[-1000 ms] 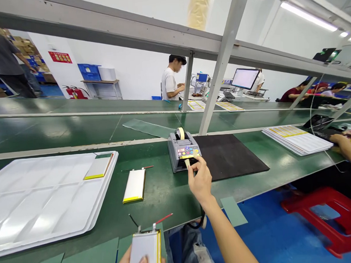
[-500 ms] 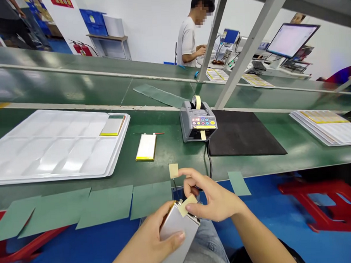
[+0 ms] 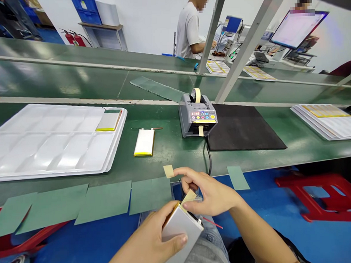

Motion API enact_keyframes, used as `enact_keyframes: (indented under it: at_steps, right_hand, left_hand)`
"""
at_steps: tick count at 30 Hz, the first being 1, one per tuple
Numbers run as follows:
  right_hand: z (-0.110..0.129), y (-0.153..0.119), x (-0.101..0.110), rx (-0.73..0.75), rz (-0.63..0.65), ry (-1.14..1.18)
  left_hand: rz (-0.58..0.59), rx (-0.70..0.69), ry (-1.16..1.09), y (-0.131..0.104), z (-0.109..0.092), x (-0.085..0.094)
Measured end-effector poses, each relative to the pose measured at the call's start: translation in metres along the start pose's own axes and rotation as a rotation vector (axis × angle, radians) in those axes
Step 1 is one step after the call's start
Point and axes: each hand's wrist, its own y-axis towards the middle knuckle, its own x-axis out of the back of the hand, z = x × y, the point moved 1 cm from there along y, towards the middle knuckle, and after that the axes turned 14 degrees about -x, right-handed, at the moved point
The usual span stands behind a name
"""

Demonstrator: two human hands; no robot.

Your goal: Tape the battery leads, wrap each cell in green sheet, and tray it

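My left hand (image 3: 165,236) is wrapped round a silver pouch battery cell (image 3: 182,234) above my lap, thumb on its flat face. My right hand (image 3: 207,192) is at the cell's terminal end, its thumb pressing a strip of pale yellow tape (image 3: 190,196) at the edge. A second piece of tape (image 3: 168,171) sticks to the tip of my outstretched right index finger. The other right fingers are curled. A red wire (image 3: 213,223) sticks out from the cell's end. On the bench ahead lies another battery cell (image 3: 143,142) with a yellow edge.
A grey tape dispenser (image 3: 198,117) stands beside a black mat (image 3: 245,128). White trays (image 3: 56,140) at left bear one cell (image 3: 108,120); more trays (image 3: 329,121) are at right. Green sheets (image 3: 103,200) overhang the bench edge. A red stool (image 3: 323,195) stands below; a person (image 3: 188,30) works opposite.
The cell has turned slightly in my left hand, and its red wire now shows at right. My right thumb has shifted the tape closer against the cell's edge. The view has tipped downward slightly.
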Motion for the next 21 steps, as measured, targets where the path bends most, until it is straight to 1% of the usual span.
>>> enact_keyframes:
  at_steps: [3, 7, 9, 11, 13, 16, 17, 19, 21]
  right_hand:
    - [0.000, 0.001, -0.001, -0.030, -0.011, -0.063]
    - [-0.003, 0.003, -0.002, -0.122, -0.014, -0.172]
    - [-0.006, 0.001, -0.002, -0.149, -0.011, -0.181]
    - [-0.010, -0.003, -0.003, -0.142, -0.042, -0.154]
    - [-0.012, -0.008, -0.006, -0.102, -0.156, -0.104]
    - [-0.012, -0.017, -0.012, -0.005, -0.410, 0.013]
    - [-0.012, -0.019, -0.015, 0.021, -0.463, 0.057]
    - [-0.010, -0.021, -0.022, 0.030, -0.496, 0.123]
    - [-0.009, -0.021, -0.027, -0.012, -0.483, 0.152]
  left_hand:
    - [-0.009, 0.034, 0.067, -0.001, -0.002, -0.001]
    - [-0.057, 0.094, 0.173, -0.005, -0.003, -0.002]
    - [-0.059, 0.106, 0.192, -0.007, -0.003, -0.003]
    - [-0.054, 0.116, 0.191, -0.007, -0.002, -0.003]
    - [-0.068, 0.119, 0.183, -0.007, -0.001, -0.002]
    - [-0.156, 0.084, 0.196, -0.007, 0.005, -0.001]
    - [-0.189, 0.072, 0.213, -0.007, 0.008, -0.001]
    - [-0.220, 0.064, 0.257, -0.008, 0.014, -0.002]
    - [-0.203, 0.082, 0.299, -0.008, 0.019, -0.004]
